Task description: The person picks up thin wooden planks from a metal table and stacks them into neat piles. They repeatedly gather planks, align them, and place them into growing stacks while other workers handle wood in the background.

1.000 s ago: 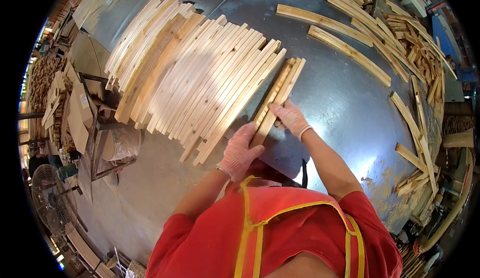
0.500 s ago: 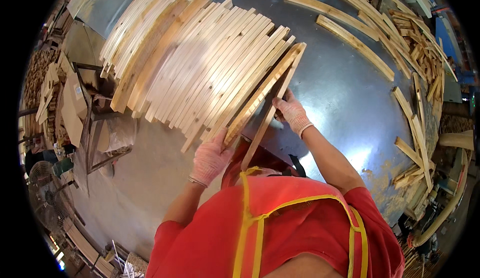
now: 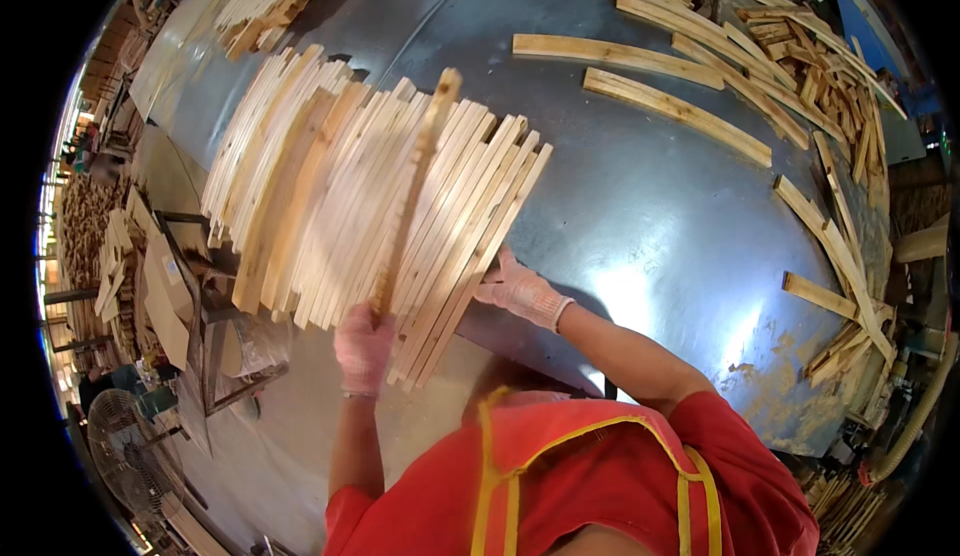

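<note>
You lifted the slat (image 3: pixel 412 191) toward twelve o'clock since before, left hand (image 3: pixel 362 346) clenched round its end; right hand (image 3: pixel 522 292) pressed flat, steadying the stacked slats (image 3: pixel 330 206). Better kept low.

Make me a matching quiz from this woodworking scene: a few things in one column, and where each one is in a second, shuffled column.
Things:
1. left hand
2. right hand
3. raised slat
4. two loose slats

Places:
A. lying apart on the bare metal table, beyond the row
B. pressed against the near right edge of the row of slats
C. gripping the lower end of a slat
D. standing up on a slant over the row

Pairs: 1-C, 2-B, 3-D, 4-A
</note>
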{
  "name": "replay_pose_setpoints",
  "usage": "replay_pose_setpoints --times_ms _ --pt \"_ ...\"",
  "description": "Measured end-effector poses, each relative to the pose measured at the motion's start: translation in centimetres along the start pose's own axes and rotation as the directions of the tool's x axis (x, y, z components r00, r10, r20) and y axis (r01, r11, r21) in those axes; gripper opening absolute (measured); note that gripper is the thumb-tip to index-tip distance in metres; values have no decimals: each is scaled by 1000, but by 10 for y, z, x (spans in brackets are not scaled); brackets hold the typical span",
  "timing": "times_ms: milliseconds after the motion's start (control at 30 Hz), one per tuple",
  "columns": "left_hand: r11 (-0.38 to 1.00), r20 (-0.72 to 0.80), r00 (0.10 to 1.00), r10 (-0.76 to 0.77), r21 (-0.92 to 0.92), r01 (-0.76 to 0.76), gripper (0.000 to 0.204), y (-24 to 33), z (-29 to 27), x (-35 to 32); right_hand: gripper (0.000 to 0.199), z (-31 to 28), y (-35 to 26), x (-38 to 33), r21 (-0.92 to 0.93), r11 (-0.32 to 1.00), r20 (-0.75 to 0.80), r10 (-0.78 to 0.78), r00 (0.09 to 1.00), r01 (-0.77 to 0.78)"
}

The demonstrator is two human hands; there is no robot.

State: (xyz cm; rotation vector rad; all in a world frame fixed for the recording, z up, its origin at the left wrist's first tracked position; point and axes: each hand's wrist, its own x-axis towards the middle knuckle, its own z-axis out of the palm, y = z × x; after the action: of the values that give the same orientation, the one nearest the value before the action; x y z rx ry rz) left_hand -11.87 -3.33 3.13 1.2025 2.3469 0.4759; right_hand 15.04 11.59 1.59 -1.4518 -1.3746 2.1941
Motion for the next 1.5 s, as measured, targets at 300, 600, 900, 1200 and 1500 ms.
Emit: replay_pose_setpoints --times_ms 300,600,900,1200,1500 --pt "788 -45 850 524 404 -465 85 94 107 27 36 -248 -20 70 -742 627 -226 -567 792 237" --pt "749 -25 821 570 425 -508 71 124 104 29 88 -435 -51 54 -874 302 -484 -478 733 -380" --pt "815 -9 861 509 327 -478 75 115 102 29 74 -241 42 34 -267 943 -419 -298 858 198" --pt "910 -157 968 198 395 -122 31 -7 43 61 63 0 33 4 -631 771 -32 -131 991 82" --pt "685 -288 837 465 716 -134 32 -69 -41 85 74 -6 59 -1 31 979 32 -203 979 202"
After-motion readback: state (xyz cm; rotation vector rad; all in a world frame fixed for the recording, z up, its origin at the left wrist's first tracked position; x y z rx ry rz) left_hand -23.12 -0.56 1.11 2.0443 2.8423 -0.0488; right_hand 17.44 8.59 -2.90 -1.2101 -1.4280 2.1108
